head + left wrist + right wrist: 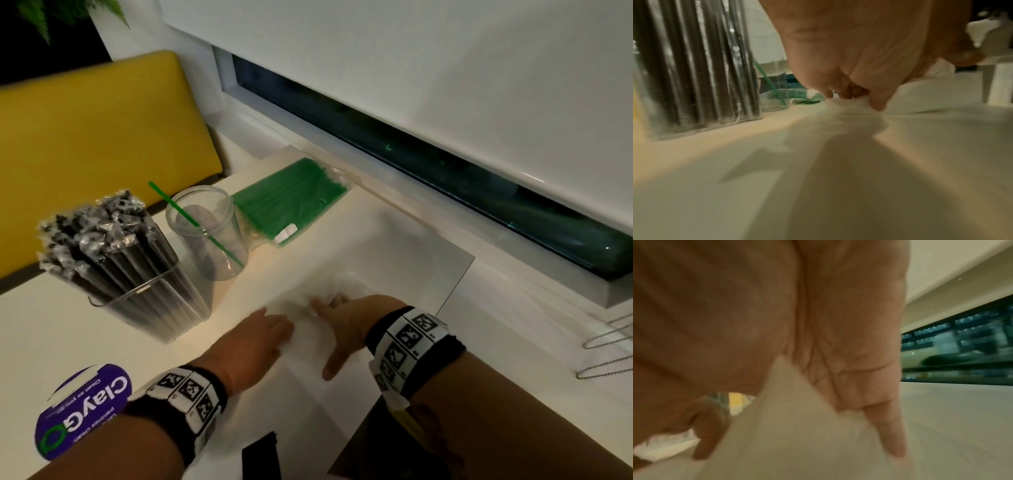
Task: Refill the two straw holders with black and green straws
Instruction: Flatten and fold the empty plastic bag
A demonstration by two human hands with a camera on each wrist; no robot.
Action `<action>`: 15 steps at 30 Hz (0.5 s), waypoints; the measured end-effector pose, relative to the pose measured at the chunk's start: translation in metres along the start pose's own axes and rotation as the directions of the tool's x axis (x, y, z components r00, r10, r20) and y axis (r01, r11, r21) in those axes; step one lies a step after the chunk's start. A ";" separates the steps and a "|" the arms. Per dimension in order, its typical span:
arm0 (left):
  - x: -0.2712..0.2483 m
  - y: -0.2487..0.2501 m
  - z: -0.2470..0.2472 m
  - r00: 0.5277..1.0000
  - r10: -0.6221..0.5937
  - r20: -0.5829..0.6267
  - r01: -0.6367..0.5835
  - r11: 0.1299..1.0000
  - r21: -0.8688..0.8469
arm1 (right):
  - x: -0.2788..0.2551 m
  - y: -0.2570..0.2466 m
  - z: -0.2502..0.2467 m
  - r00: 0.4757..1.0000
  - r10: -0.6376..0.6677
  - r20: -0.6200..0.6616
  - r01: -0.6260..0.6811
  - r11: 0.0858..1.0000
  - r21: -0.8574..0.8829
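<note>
A square clear holder (150, 301) at the left is packed with wrapped black straws (102, 236). Beside it stands a round clear holder (209, 236) with one green straw (195, 222) leaning in it. A pack of green straws (291, 202) lies flat behind it. Both hands are on a crumpled, empty clear plastic wrapper (308, 294) at the table's middle. My left hand (270, 332) pinches its edge between curled fingers and thumb (877, 104). My right hand (337, 322) grips the wrapper's other side, and the film tents up into the palm (849, 378).
A purple ClayGo disc (82, 411) lies at the front left, and a black flat object (260, 455) sits at the near edge. A yellow seat back (102, 137) stands behind the table, a window ledge (513, 284) runs along the right, and a wire hanger (609, 353) rests there.
</note>
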State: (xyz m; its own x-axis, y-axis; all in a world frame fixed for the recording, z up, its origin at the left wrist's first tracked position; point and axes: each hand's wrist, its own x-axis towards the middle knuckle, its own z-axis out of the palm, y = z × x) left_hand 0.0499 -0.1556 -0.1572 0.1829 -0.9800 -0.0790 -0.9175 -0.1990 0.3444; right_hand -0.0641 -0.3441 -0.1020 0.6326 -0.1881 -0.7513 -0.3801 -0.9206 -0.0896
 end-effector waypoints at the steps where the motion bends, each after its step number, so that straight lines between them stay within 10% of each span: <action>1: 0.003 0.003 -0.007 1.000 -0.025 -0.015 0.026 1.000 0.017 | -0.004 -0.003 0.003 0.999 -0.024 -0.049 0.024 1.000 0.000; 6: 0.028 0.024 -0.033 0.998 -0.050 0.036 0.041 0.976 0.215 | -0.027 -0.021 0.014 0.913 -0.202 -0.355 0.155 0.976 -0.156; 9: 0.037 0.031 -0.047 0.981 -0.185 0.051 0.190 0.975 -0.115 | -0.017 -0.010 0.016 0.886 -0.144 -0.441 0.186 0.981 0.054; 15: 0.039 0.005 -0.036 0.935 -0.282 0.216 0.335 0.496 -0.801 | -0.004 0.035 -0.001 0.957 0.033 -0.287 0.126 0.847 0.517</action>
State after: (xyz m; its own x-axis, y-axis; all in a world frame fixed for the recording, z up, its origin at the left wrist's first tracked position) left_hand 0.0647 -0.1954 -0.1249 0.3536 -0.8578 -0.3729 -0.1105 -0.4342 0.8940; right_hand -0.0795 -0.3763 -0.1016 0.7870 -0.3088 -0.5341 -0.5909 -0.6264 -0.5084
